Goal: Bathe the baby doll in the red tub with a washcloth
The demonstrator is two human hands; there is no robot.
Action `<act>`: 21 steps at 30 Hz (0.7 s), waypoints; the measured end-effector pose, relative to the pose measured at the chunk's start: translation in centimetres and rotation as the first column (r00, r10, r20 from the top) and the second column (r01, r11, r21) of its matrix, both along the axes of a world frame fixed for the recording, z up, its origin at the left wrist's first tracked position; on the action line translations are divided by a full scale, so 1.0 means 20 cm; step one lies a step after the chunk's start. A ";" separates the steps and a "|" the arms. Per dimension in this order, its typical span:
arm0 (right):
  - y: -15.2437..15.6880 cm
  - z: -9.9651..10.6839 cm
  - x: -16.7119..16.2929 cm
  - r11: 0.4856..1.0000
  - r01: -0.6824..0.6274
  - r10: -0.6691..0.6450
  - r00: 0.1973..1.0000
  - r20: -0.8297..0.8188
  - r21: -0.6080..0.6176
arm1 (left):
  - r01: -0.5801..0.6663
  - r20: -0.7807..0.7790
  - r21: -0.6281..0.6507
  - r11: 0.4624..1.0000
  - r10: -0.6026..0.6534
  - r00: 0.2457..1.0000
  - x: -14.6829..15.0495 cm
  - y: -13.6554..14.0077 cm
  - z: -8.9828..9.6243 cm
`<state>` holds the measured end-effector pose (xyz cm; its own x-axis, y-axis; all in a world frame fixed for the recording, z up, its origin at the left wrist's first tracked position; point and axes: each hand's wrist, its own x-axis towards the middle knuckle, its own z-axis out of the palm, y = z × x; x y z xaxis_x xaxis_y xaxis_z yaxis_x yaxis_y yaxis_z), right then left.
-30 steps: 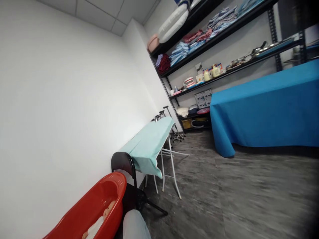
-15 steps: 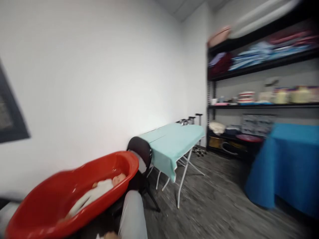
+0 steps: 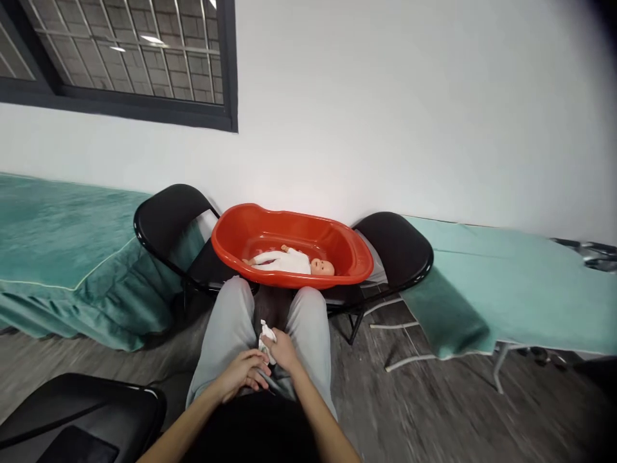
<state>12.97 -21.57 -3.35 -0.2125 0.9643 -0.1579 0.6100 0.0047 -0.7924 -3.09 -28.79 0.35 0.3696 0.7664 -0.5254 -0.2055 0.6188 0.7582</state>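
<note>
My right hand (image 3: 283,351) is closed around a crumpled white tissue or small cloth (image 3: 264,347) above my lap. Just beside it, my left hand (image 3: 245,372) rests with fingers spread, close to the tissue's lower end; whether it touches is hard to tell. In front of my knees a red baby bathtub (image 3: 299,222) is propped across two black chairs. Inside the tub a baby doll (image 3: 289,261) in a white suit lies on its back, head towards the right end. Both hands are apart from the tub and the doll.
Black folding chairs stand under the tub's left end (image 3: 168,218) and right end (image 3: 405,251). A green-covered bed (image 3: 62,238) is at left, a table with a mint cloth (image 3: 520,289) at right. Another black chair (image 3: 87,411) with a dark flat object is at lower left.
My view has swung left and down. The shelves and blue-covered table have left the picture; the window, left bed and both my hands have come into view.
</note>
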 end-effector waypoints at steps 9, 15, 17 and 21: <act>-0.04 0.04 -0.03 0.987 0.155 -0.150 0.982 -0.117 0.033 | 0.042 0.056 -0.008 0.999 -0.042 0.998 0.01 0.01 -0.11; -0.05 0.05 -0.06 0.990 0.144 -0.141 0.977 -0.160 0.009 | 0.016 0.129 -0.034 0.999 -0.011 0.992 0.03 0.00 -0.07; -0.06 0.06 -0.08 0.991 0.134 -0.131 0.977 -0.169 0.009 | 0.008 0.157 -0.046 0.999 -0.001 0.988 0.03 -0.01 -0.06; -0.07 0.07 -0.10 0.991 0.133 -0.135 0.971 -0.197 -0.026 | 0.021 0.210 -0.057 0.998 -0.008 0.978 0.03 0.00 -0.06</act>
